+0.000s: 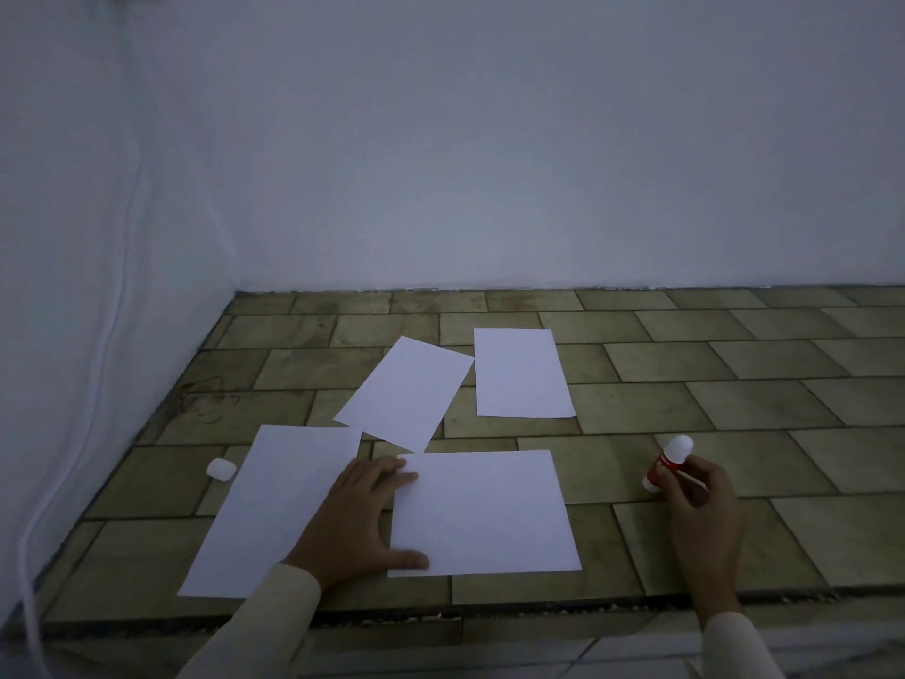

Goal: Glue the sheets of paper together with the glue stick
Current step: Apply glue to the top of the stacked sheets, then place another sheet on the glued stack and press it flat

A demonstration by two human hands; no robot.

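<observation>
Several white sheets lie on the tiled floor. The nearest sheet (485, 512) lies in front of me, and my left hand (360, 519) rests flat on its left edge, fingers spread, also covering part of the left sheet (274, 507). Two more sheets lie farther back: a tilted one (406, 392) and a straight one (519, 374). My right hand (702, 502) holds a red glue stick (668, 463) with its white end up, off to the right of the nearest sheet. The white cap (221, 468) lies on the floor left of the left sheet.
A white wall (489, 164) closes the back and left side. A white cable (73, 433) runs down the left wall. The tiled floor (734, 384) ends in a step edge (489, 607) close to me.
</observation>
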